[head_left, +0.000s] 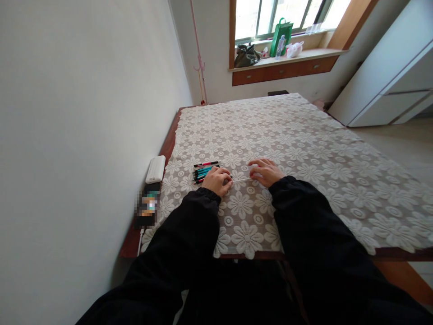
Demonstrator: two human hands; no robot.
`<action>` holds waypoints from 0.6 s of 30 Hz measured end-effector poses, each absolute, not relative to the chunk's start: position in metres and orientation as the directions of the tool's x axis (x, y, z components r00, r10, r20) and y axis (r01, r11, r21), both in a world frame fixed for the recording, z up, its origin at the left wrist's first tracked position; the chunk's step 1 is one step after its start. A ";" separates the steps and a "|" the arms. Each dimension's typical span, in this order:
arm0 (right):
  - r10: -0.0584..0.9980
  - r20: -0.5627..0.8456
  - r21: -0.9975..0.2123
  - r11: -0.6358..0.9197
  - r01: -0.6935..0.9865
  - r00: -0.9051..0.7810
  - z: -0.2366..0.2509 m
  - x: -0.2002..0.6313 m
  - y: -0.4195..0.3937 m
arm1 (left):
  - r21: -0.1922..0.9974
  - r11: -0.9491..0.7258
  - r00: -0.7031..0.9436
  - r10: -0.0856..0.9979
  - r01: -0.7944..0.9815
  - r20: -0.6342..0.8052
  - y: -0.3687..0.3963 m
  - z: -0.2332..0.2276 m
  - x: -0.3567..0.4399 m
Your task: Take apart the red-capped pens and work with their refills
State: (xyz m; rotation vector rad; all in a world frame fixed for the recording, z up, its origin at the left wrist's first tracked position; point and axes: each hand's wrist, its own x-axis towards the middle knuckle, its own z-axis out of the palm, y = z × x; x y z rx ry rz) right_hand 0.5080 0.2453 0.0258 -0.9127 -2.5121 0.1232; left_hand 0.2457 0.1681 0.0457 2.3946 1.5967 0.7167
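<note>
A thin white strand (241, 180) runs almost straight between my hands, just over the tablecloth; whether it is string or a slim stick I cannot tell. My left hand (217, 180) pinches its left end between thumb and fingers. At the other end is my right hand (265, 172), thumb and a finger closed on the strand, the upper fingers curved loosely. Several teal and black pens (203, 172) lie side by side, partly hidden behind my left hand. Just beyond them lies a red and black pen (207, 164).
A white lace tablecloth (287, 131) with flowers covers the dark wooden table. On its left edge, by the wall, sit a white power bank (156, 169) and a blurred-out phone (148, 205) with a white cable (140, 241). Bags stand on the windowsill (264, 62).
</note>
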 end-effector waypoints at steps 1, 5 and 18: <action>0.627 0.392 -0.237 0.776 0.585 -0.673 0.026 0.510 0.246 | 0.401 -0.410 0.309 0.905 0.819 0.294 0.168 0.046 0.246; 0.629 0.396 -0.220 0.772 0.596 -0.669 0.024 0.511 0.246 | 0.406 -0.419 0.312 0.900 0.812 0.305 0.168 0.046 0.245; 0.590 0.400 -0.207 0.804 0.558 -0.702 0.022 0.504 0.244 | 0.425 -0.395 0.256 0.902 0.815 0.349 0.169 0.039 0.243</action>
